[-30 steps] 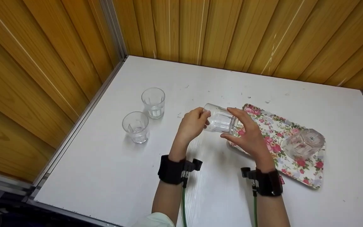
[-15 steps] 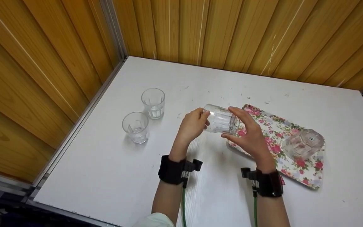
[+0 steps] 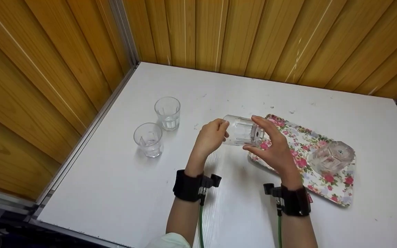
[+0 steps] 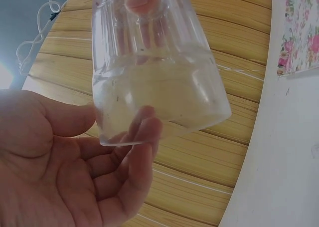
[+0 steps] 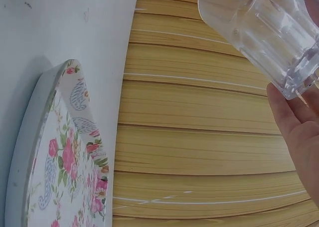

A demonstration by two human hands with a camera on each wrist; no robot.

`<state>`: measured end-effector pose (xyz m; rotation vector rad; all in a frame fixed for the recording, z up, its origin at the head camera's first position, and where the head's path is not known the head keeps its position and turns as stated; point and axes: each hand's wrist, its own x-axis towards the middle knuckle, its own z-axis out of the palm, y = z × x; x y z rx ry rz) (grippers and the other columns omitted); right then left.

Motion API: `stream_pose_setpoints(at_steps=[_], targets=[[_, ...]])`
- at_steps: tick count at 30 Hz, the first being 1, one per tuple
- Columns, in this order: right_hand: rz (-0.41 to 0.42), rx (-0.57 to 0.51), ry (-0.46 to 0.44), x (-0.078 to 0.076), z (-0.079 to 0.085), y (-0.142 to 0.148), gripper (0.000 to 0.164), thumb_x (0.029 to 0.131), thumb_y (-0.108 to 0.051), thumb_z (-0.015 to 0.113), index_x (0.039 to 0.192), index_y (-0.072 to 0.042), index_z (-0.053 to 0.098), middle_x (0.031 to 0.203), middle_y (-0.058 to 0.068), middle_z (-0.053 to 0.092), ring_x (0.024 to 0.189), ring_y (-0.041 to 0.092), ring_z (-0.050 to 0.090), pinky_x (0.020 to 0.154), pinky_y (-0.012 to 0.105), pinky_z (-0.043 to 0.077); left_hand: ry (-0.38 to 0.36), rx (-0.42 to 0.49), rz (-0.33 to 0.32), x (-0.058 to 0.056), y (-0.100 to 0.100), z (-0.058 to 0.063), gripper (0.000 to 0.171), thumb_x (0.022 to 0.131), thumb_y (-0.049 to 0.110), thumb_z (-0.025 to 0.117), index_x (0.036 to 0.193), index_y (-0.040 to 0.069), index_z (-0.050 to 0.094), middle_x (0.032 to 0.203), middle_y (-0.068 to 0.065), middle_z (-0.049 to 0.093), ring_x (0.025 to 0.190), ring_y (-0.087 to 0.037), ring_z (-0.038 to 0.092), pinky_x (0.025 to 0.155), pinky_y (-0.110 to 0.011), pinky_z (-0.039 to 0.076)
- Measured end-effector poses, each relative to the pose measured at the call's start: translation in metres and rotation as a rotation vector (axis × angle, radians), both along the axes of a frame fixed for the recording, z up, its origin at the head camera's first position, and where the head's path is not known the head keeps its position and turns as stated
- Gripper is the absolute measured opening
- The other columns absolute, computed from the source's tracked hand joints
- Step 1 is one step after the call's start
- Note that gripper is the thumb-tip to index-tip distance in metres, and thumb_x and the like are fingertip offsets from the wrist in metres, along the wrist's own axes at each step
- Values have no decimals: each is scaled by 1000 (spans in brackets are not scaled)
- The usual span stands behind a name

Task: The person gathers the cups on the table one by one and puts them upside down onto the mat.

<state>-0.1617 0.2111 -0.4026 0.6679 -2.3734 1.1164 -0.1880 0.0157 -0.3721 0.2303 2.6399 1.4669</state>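
1. Wood-slat walls (image 3: 219, 38) round a white counter (image 3: 98, 193); floral tray (image 3: 296, 137) lies on it, R side.
2. Held glass (image 3: 240, 130): on its side, off the counter betw. both hands, mouth to L, base to R. R wrist view has it well apart from tray.
3. L hand (image 3: 210, 136): thumb + fingers pinch the rim.
4. R hand (image 3: 271, 148): thumb + fingers spread wide, holding the base end from either side.
5. Changed vs. a sec ago: base has swung a bit twd head cam, so more of its underside shows; R fingertips shifted slightly w/ it. L hand approx same.
6. No chg: far glass (image 3: 168, 113) + near glass (image 3: 149, 140), both upright on counter at L; tray glass (image 3: 333, 156) upside down at tray's R end.
7. My read: held glass is being turned in the grip, not carried across; not set down yet.
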Motion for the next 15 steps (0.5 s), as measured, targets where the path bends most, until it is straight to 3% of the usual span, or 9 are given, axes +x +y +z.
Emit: stream_pose_setpoints(at_steps=[10,15], targets=[[4,-8,8,1,2,-1,80,61,-10,83,132,-10,46,135,6,47,124,19,42,96,41,38,6,-6,5,1,1,-1,32,97,27,41,107,5,61,78,-7,65,63,-13,59,54,-23,40],[2,-5,18,1,2,-1,80,61,-11,83,132,-10,46,135,6,47,124,18,42,98,35,37,4,-3,5,1,1,-1,32,97,27,41,107,4,61,79,-9,65,64,-13,59,55,-23,41]])
